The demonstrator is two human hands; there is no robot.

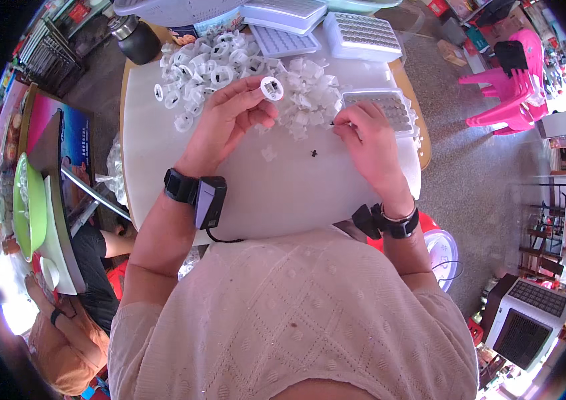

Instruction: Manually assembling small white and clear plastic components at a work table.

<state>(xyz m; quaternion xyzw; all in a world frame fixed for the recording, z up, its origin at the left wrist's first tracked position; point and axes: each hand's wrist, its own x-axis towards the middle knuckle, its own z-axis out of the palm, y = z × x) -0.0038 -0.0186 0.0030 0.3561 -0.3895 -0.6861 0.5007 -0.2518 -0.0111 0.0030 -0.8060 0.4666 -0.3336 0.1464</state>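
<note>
Between thumb and fingers, my left hand (229, 113) holds up a small round white plastic cap (271, 89) with dark and metal bits inside. My right hand (371, 143) is closed in a pinch beside a clear moulded tray (389, 107); a tiny black part (333, 123) shows at its fingertips. Another small black part (314, 153) lies on the white tabletop (276, 200) between the hands. A translucent piece (269, 154) rests to its left. Beyond my left hand spreads a heap of white round caps (213, 63), and next to it a pile of translucent plastic pieces (306, 93).
Stacked moulded trays (363, 37) and a grey-lilac basket (176, 10) stand along the table's far side. A black flask (135, 41) is off the far-left corner. Pink plastic chairs (516, 87) are at right. Another person's arm (73, 333) and a green basin (28, 207) appear at left.
</note>
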